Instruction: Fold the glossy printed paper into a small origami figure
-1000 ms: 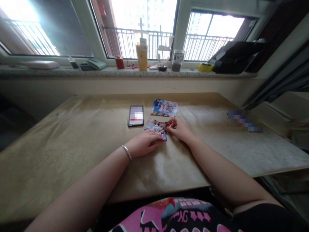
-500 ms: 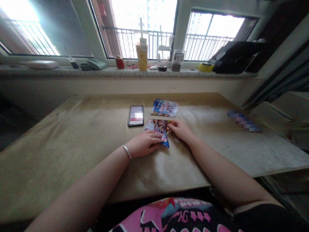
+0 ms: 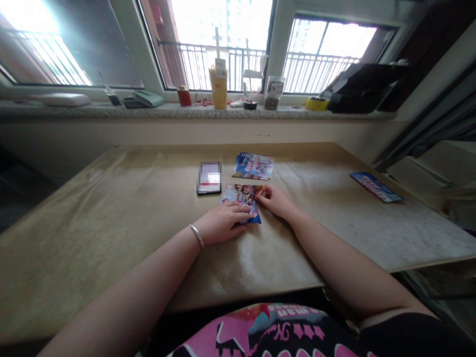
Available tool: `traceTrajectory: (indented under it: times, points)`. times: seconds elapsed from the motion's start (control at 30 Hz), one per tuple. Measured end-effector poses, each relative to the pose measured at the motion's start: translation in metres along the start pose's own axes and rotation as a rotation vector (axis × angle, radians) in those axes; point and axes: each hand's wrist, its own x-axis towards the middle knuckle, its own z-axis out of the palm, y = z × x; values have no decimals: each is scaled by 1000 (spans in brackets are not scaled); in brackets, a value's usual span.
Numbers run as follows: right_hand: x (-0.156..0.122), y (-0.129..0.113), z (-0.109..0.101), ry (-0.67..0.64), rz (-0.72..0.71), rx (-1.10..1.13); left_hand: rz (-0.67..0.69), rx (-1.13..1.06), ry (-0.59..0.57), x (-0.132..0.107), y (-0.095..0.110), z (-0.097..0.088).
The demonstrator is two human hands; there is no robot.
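Observation:
A printed leaflet [image 3: 241, 192] with a photo of people and blue and red lettering lies on the table in front of me. My left hand [image 3: 228, 220] rests flat across its lower part, fingers stretched out. At the leaflet's right edge, my right hand [image 3: 274, 199] pinches the paper between thumb and fingertips. That edge looks lifted or turned over, though my fingers partly hide it. Just beyond lies a small stack of similar leaflets [image 3: 255, 166]. A phone-like device [image 3: 209, 177] with a blurred screen sits left of the stack.
A narrow blue leaflet [image 3: 375, 187], seemingly folded, lies at the right of the table [image 3: 111, 208]. On the windowsill [image 3: 148, 113] stand a yellow drink cup [image 3: 219, 89], a red-capped jar [image 3: 184, 96], yellow tape [image 3: 317, 103] and a black object [image 3: 357, 91].
My right hand has shifted slightly left with the leaflet's edge. The leaflet's near right corner has moved up a little. My left hand stays almost in place.

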Motion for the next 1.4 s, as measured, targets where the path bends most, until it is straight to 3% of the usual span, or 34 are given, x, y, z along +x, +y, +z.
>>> traceTrajectory:
  times: [0.13,0.53,0.7,1.07,1.4]
  points:
    - [-3,-7,0,47,7,13,-19,-32,11,0,0,-2]
    - [0,-3,-5,-69,80,179,-13,-53,-14,0,-4,-1]
    - [1,-2,0,-47,65,173,-1,0,-16,0,-2,-1]
    - [-2,-7,1,-79,23,128,9,0,13,1,1,0]
    - [-13,-27,-9,-7,-58,-118,-91,-51,81,0,3,0]
